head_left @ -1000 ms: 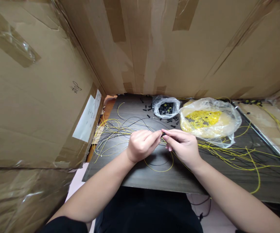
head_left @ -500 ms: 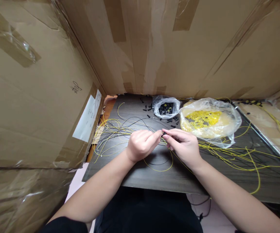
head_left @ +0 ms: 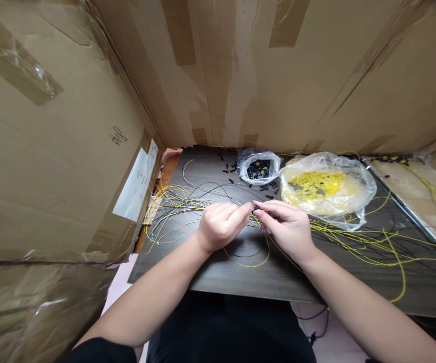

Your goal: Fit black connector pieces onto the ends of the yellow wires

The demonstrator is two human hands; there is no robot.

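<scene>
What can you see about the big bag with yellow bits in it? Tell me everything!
The big bag looks like thin, clear, crinkly plastic, yellowish at its left. Its mouth gapes wide, showing lots of small yellow bits inside. It sits slumped on the dark table, to the right of a smaller bag, with yellow wires along its crumpled near edge.

Blk pc (head_left: 256, 207) mostly hidden
</scene>
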